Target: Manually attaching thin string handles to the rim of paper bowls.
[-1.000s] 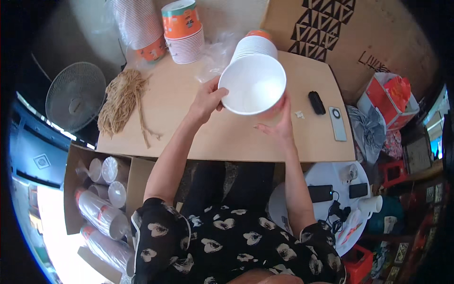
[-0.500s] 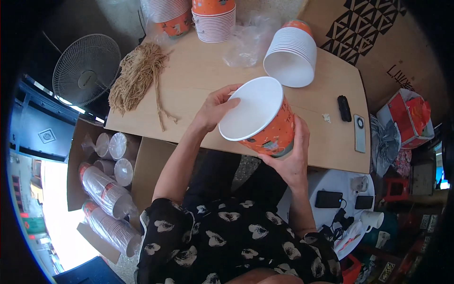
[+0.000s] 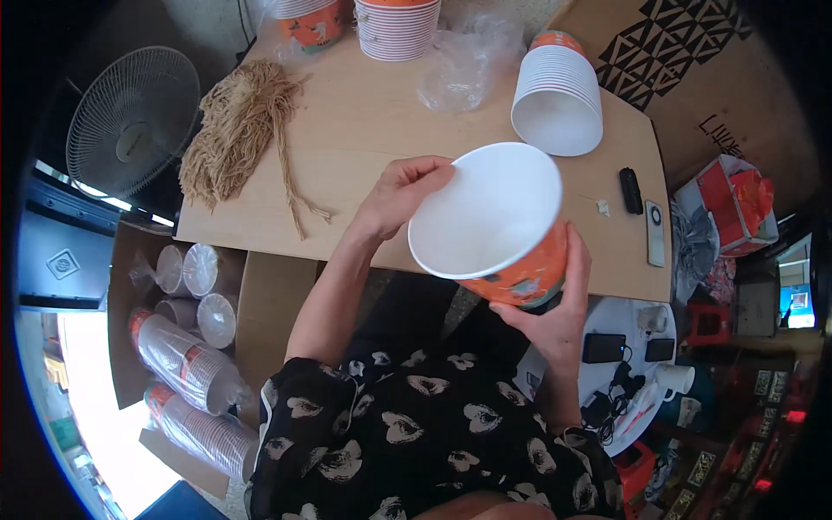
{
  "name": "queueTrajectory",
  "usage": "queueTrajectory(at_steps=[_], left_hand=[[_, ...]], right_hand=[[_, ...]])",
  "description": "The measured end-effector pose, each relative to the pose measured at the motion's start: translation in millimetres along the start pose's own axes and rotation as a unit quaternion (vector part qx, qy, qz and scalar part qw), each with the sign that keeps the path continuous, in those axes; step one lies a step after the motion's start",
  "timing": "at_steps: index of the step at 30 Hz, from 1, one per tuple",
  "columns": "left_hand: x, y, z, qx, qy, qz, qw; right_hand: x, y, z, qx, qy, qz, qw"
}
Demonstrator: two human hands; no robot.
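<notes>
Tilted above the table's near edge is a large orange-printed paper bucket (image 3: 485, 212), its white mouth facing up and toward me. My left hand (image 3: 397, 199) grips its rim on the left, thumb at the lip; the other fingers are partly out of sight. Around the lower right side of the bucket, near its base, my right hand (image 3: 555, 321) is wrapped, with the thumb underneath. Beyond it, a stack of similar buckets (image 3: 559, 100) lies tipped over, mouth toward me. Another nested stack (image 3: 397, 33) stands at the table's far edge.
Tan strings (image 3: 230, 130) lie bundled on the table's left, a clear plastic bag (image 3: 459, 69) farther back. A black folded object (image 3: 631, 191) and a remote-like device (image 3: 655, 232) sit right. An open carton (image 3: 269, 321) with wrapped cups stands lower left, beside a fan (image 3: 134, 121).
The bucket has moved slightly right and nearer, with more of its inside facing me. Both hands keep their hold and move with it. The whole view has shifted a little.
</notes>
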State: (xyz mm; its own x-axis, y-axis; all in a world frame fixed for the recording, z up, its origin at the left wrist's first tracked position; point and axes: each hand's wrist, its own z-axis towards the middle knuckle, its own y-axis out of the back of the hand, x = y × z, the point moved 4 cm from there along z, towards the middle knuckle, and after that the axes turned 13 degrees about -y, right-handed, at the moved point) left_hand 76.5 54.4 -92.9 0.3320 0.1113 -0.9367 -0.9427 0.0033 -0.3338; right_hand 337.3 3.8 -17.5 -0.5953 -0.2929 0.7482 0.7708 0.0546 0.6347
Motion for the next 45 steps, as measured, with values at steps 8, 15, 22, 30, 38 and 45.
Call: queueTrajectory(at_steps=[8, 15, 22, 30, 38, 45], left_hand=[[-17, 27, -15, 0.028, 0.000, -0.003, 1.000], [-20, 37, 6, 0.004, 0.028, -0.116, 0.993], [-22, 41, 20, 0.090, -0.005, -0.050, 0.995], [-25, 53, 15, 0.057, -0.037, -0.010, 0.998], [-30, 64, 5, 0.054, -0.094, 0.004, 0.994], [-24, 72, 1, 0.031, -0.086, 0.010, 0.996]], right_hand=[[-5, -10, 9, 0.111, -0.103, 0.223, 0.963], [-15, -25, 28, 0.144, -0.103, 0.195, 0.965], [0, -36, 37, 0.132, -0.049, 0.068, 0.988], [29, -50, 34, 0.102, 0.008, -0.028, 0.994], [41, -63, 22, 0.096, 0.008, -0.055, 0.994], [48, -74, 13, 0.086, 0.031, -0.059, 0.994]])
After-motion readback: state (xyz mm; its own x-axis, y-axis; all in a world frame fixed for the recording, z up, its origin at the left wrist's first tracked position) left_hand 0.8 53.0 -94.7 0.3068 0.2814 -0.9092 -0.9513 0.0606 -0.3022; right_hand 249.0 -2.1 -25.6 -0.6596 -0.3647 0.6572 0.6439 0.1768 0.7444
